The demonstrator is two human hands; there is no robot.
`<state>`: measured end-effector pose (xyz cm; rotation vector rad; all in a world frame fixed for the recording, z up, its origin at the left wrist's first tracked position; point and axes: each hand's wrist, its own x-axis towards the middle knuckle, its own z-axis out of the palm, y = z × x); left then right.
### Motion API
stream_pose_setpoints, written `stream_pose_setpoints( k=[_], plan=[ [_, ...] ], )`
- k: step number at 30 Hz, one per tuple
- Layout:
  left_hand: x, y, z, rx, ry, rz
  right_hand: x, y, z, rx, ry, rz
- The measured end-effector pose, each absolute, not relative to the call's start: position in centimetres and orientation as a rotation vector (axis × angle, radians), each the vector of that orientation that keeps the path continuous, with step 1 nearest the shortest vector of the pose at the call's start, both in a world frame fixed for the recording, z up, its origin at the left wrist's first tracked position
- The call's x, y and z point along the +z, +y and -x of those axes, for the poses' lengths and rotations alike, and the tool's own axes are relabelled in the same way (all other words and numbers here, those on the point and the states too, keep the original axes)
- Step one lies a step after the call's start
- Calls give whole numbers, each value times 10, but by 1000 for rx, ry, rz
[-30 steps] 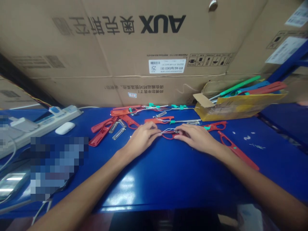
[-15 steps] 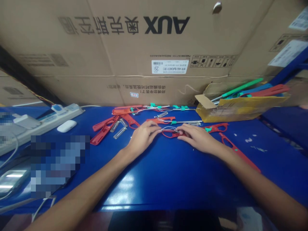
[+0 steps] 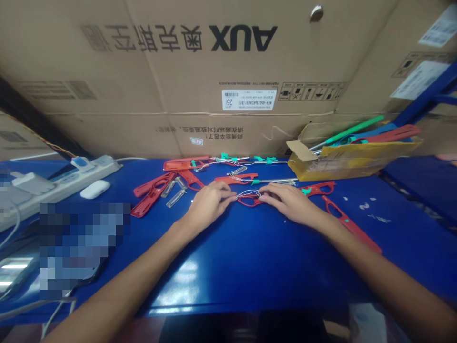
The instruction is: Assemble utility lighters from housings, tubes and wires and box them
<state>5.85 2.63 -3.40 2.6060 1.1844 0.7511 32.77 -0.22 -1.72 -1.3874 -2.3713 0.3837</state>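
A thin white wire [image 3: 247,192] loops between the fingertips of both my hands. My left hand [image 3: 210,202] pinches it at one side. At the other side, the closed fingertips of my right hand [image 3: 288,201] grip the wire too, just over a red plastic lighter casing half [image 3: 247,202] with a finger loop. My right fingers hide part of that casing. Behind my hands lies another red casing half [image 3: 235,179], with a wire and a metal tube [image 3: 276,181] beside a green piece [image 3: 255,182].
Several red casing parts [image 3: 153,195] and clear fuel tanks [image 3: 175,197] lie at left. A yellow-taped carton [image 3: 357,159] holding lighter parts stands at back right. A red casing half [image 3: 352,224] rests beyond my right forearm. A power strip [image 3: 64,178] and white earbud case [image 3: 94,189] are at left.
My right hand has drawn slightly back from the red casing, baring more of the wire loop. My left hand keeps its pinch. The whole view has shifted slightly.
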Motion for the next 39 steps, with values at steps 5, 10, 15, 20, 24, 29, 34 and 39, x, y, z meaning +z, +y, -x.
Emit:
stream_pose_setpoints(
  k=[5, 10, 15, 20, 24, 29, 34, 39],
  plan=[
    [-28, 25, -56, 648, 1274, -2617, -16, -2, -326, 397, -2358, 1390],
    [-25, 24, -56, 594, 1298, -2611, -15, -1, -325, 406, -2362, 1381],
    [-20, 21, -58, 548, 1256, -2620, -18, -2, -327, 380, -2365, 1377],
    [-16, 18, -59, 485, 1184, -2625, -22, -5, -327, 325, -2366, 1381],
    [-18, 18, -58, 506, 1146, -2599, -24, -5, -323, 305, -2333, 1380],
    [-19, 19, -57, 508, 1128, -2607, -24, -3, -321, 357, -2272, 1260],
    [-19, 18, -57, 514, 1114, -2619, -21, -3, -320, 363, -2235, 1218],
    [-20, 19, -58, 523, 1056, -2622, -16, -6, -316, 328, -2187, 1181]
  ],
)
